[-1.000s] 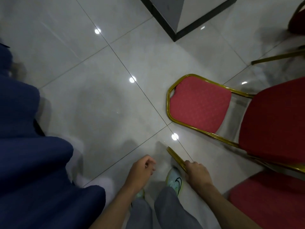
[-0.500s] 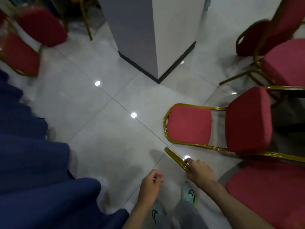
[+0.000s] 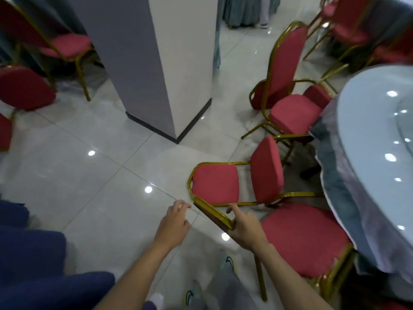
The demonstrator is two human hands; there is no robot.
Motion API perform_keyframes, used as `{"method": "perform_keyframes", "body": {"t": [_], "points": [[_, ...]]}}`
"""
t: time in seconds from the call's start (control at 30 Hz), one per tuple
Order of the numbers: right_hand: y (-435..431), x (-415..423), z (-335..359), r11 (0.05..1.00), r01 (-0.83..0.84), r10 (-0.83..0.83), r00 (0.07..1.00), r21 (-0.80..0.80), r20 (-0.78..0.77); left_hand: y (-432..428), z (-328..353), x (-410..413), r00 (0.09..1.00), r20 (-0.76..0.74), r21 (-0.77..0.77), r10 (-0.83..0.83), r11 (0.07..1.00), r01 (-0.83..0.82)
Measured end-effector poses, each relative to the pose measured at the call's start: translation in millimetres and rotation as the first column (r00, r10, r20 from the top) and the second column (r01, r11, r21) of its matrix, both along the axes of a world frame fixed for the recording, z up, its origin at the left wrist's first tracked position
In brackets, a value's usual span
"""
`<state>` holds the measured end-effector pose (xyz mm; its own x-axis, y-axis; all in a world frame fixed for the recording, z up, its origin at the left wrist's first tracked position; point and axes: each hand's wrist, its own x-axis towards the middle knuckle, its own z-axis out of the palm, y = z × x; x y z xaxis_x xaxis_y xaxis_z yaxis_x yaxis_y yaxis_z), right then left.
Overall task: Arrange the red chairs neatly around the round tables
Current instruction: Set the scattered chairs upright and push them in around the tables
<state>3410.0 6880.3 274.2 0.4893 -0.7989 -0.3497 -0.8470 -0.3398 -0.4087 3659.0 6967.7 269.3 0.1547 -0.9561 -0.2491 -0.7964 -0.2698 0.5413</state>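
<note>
Chair [image 3: 305, 239] duty beside the round surface [image 3: 375, 139]
Our right hand [image 3: 244, 227] grips its backrest [image 3: 212, 212]; our left hand [image 3: 173, 222] hovers loosely spread.

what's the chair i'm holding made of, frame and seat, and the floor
Frame: probably metal tubing, shiny gold finish catching highlights. Seat: red fabric over padding, matte with rounded edges. Floor: glossy pale tile, shown by grout lines and lamp reflections.

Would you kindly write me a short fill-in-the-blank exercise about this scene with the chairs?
1. The right hand grips the near chair by its ___.
2. The left hand holds ___.
3. The tipped chair lies on the ___.
Missing words: backrest; nothing; floor.
</note>
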Motion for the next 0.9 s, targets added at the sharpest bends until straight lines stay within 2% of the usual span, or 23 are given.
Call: {"method": "perform_keyframes", "body": {"t": [0.07,0.17,0.37,0.47,0.57,0.7,0.9], "points": [[16,-25,18,0.998,0.059,-0.059,0.998,-0.025,0.036,-12,14,0,0.986,0.091,-0.023,-0.137,0.990,0.139],[44,-64,40,0.991,0.134,-0.133,0.989,-0.019,0.063,-30,24,-14,0.920,0.205,0.042,-0.334,0.942,0.333],[88,-131,74,0.968,0.249,-0.251,0.956,0.035,0.154,-49,22,-86,0.749,0.271,0.116,-0.604,0.794,0.597],[107,-166,92,0.953,0.293,-0.302,0.940,0.080,0.156,-49,28,-118,0.639,0.277,0.126,-0.718,0.686,0.716],[123,-193,107,0.945,0.310,-0.323,0.934,0.105,0.152,-54,41,-135,0.491,0.248,0.116,-0.835,0.529,0.841],[138,-218,113,0.934,0.338,-0.353,0.924,0.119,0.148,-60,59,-153,0.357,0.234,0.129,-0.904,0.393,0.911],[150,-255,114,0.937,0.335,-0.348,0.921,0.105,0.172,-55,77,-189,0.308,0.255,0.207,-0.917,0.362,0.909]]}}
